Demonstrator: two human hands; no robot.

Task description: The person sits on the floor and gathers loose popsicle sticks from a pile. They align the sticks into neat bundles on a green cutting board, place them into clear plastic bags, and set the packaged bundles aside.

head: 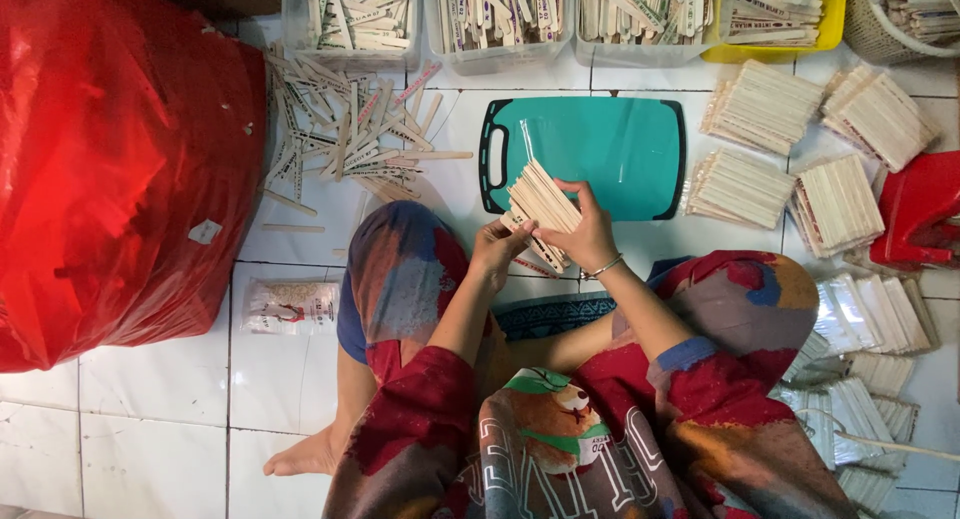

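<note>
I sit on a white tiled floor. Both hands hold a bundle of flat wooden sticks point(541, 201) over the near edge of a teal cutting board point(620, 139). My left hand point(497, 247) grips the lower end of the bundle. My right hand point(588, 234), with a thin bracelet at the wrist, wraps the bundle from the right, fingers over its top. A clear wrapper seems to stick up from the bundle's far end.
A loose pile of sticks point(345, 129) lies left of the board. Wrapped stick bundles point(760, 104) are stacked at right. Clear bins of sticks point(495, 19) line the far edge. A big red plastic bag point(110, 159) fills the left; a red stool point(920, 209) stands right.
</note>
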